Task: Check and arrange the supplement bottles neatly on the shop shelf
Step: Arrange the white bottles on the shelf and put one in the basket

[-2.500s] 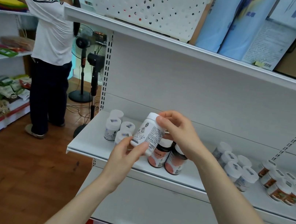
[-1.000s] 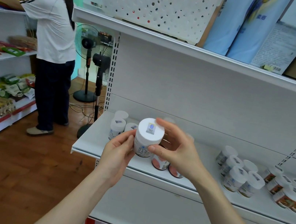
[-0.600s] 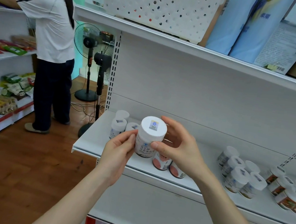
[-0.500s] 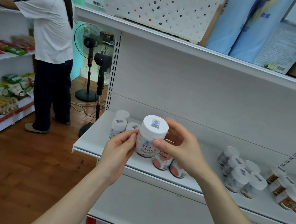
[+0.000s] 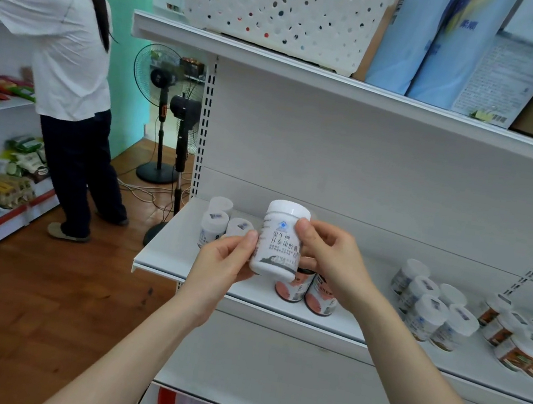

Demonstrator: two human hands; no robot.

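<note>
You hold the white bottle (image 5: 280, 242) upright over the shelf (image 5: 177, 257), label facing you for checking, with left hand (image 5: 221, 264) and right hand (image 5: 329, 259) each in a curled grip on its sides.

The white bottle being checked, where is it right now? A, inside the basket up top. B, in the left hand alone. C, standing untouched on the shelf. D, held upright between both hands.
D: the white bottle stands upright, label toward the camera, with the left hand on one side and the right hand on the other, in front of the shelf.
</note>
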